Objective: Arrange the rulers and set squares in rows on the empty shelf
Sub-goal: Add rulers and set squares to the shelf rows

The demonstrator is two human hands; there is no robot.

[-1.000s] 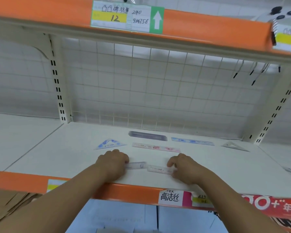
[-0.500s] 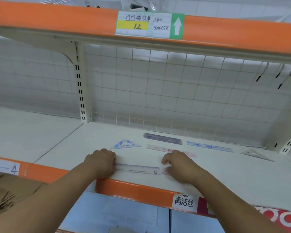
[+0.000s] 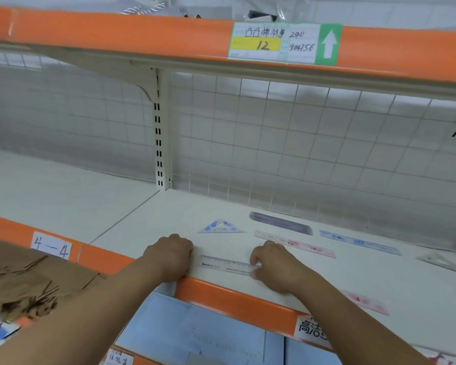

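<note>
One clear ruler (image 3: pixel 227 264) hugs the shelf lip (image 3: pixel 229 292) — right hand (image 3: pixel 274 270) pinching its end, left hand (image 3: pixel 169 259) curled, hold unclear — a nudge could drop it.

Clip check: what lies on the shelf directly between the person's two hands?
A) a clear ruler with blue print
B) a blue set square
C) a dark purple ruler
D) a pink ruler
A: the clear ruler lies flat near the front edge of the shelf, with the left hand by its left end and the right hand pinching its right end.
</note>
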